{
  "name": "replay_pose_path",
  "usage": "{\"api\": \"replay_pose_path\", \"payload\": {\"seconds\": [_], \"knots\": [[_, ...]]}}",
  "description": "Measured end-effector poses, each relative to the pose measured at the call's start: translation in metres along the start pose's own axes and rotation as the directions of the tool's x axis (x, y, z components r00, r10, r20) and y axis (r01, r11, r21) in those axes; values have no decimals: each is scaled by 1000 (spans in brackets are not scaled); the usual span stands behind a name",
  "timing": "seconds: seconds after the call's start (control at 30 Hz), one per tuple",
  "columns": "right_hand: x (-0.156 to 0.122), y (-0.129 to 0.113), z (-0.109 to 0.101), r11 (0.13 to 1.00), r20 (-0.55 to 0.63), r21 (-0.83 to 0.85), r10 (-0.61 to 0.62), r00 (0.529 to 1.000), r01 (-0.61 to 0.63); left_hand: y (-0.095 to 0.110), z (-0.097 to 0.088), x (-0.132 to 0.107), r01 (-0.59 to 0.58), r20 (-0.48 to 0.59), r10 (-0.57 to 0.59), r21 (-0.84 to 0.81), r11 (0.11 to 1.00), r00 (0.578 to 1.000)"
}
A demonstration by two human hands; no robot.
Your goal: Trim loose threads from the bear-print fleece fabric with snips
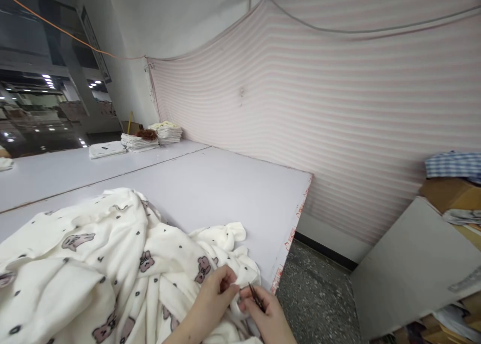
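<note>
A heap of white plush fabric [124, 264] printed with pinkish-brown bears and small dark marks lies at the lower left, spilling toward the table's right edge. My left hand [214, 301] pinches a bit of this fabric between thumb and fingers near the heap's right end. Close beside it, my right hand [266, 311] is closed around small dark thread snips [256, 298], their pointed tips up and to the left. The right fingers are at the fabric's edge; whether they also grip it I cannot tell.
The pale table [240, 183] ends at a red-printed edge [291, 233] on the right. Folded white stacks [139, 142] stand at the far left. A striped cloth [319, 98] hangs behind. Cardboard boxes [451, 193] and a grey panel [413, 264] stand at the right.
</note>
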State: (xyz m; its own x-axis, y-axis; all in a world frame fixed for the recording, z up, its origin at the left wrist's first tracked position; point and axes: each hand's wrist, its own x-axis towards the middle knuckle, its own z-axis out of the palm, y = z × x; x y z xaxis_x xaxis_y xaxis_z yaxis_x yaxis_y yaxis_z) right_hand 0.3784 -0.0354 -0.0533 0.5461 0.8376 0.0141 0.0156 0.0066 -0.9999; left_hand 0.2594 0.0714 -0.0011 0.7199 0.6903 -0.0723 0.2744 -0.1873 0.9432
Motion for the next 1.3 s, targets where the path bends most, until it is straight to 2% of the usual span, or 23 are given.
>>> {"api": "replay_pose_path", "payload": {"seconds": [0.07, 0.13, 0.2, 0.27, 0.3, 0.43, 0.5, 0.57, 0.63, 0.67, 0.7, 0.73, 0.77, 0.83, 0.87, 0.9, 0.93, 1.0, 1.03, 1.1, 1.17, 1.23, 1.3], "knots": [[-4, -1, -5, 997, -187, -66, -53, 981, 41, 0, -4, -6, -7, -57, 6, -15, 1000, 998], [-2, -6, -9, 985, -271, -164, -97, 958, 53, -1, -5, -12, -56, -151, 47, -56, 997, 987], [2, -14, -9, 978, -169, -206, -77, 983, 41, 0, -5, -19, -139, -249, 120, -59, 989, 961], [6, -21, -5, 972, -38, -226, -66, 997, 56, 0, -6, -24, -213, -299, 207, 12, 977, 932], [8, -23, -3, 968, -15, -243, -72, 997, 66, 1, -7, -26, -222, -311, 232, 68, 973, 922], [8, -25, 4, 954, -103, -289, -114, 988, 80, 0, -9, -31, -117, -371, 266, 376, 919, 890], [5, -26, 5, 962, -95, -256, -126, 987, 98, 1, -7, -32, -150, -371, 412, 565, 811, 832], [2, -28, 5, 972, -77, -197, -146, 986, 128, 4, -4, -32, -266, -281, 624, 724, 637, 729], [-1, -31, 5, 981, -82, -131, -158, 984, 147, 7, -2, -32, -380, -157, 742, 779, 498, 652], [-2, -33, 5, 983, -96, -114, -158, 983, 147, 9, -2, -33, -428, -121, 757, 762, 485, 642], [-2, -34, 4, 983, -118, -113, -156, 981, 143, 10, -3, -33, -472, -107, 746, 713, 519, 658], [-1, -35, 3, 982, -141, -130, -156, 978, 137, 11, -4, -33, -498, -114, 705, 630, 596, 700], [0, -35, 2, 977, -165, -165, -158, 973, 131, 12, -5, -33, -488, -131, 628, 517, 704, 767], [3, -36, -1, 955, -231, -269, -186, 955, 121, 13, -8, -31, -349, -136, 383, 223, 910, 914], [4, -37, -2, 940, -263, -319, -214, 941, 124, 13, -9, -30, -240, -116, 245, 52, 969, 963], [5, -38, -2, 923, -280, -359, -249, 927, 139, 14, -10, -28, -130, -87, 120, -120, 984, 989], [5, -40, -1, 907, -277, -385, -293, 915, 174, 14, -11, -25, -38, -50, 25, -280, 959, 998], [3, -44, 2, 868, -191, -385, -407, 893, 314, 13, -13, -21, 71, 33, -62, -511, 857, 997], [2, -47, 5, 844, -120, -368, -460, 880, 391, 12, -14, -19, 102, 66, -78, -567, 817, 995], [-1, -50, 10, 811, 37, -332, -499, 866, 482, 9, -16, -16, 126, 104, -80, -592, 796, 991], [-3, -51, 14, 834, 119, -317, -438, 891, 452, 6, -18, -16, 128, 118, -73, -577, 807, 990], [-2, -50, 17, 870, 127, -324, -348, 929, 371, 5, -19, -18, 122, 123, -65, -543, 831, 990], [-2, -46, 19, 880, 92, -347, -311, 946, 323, 6, -19, -21, 99, 108, -54, -475, 875, 993]]}}
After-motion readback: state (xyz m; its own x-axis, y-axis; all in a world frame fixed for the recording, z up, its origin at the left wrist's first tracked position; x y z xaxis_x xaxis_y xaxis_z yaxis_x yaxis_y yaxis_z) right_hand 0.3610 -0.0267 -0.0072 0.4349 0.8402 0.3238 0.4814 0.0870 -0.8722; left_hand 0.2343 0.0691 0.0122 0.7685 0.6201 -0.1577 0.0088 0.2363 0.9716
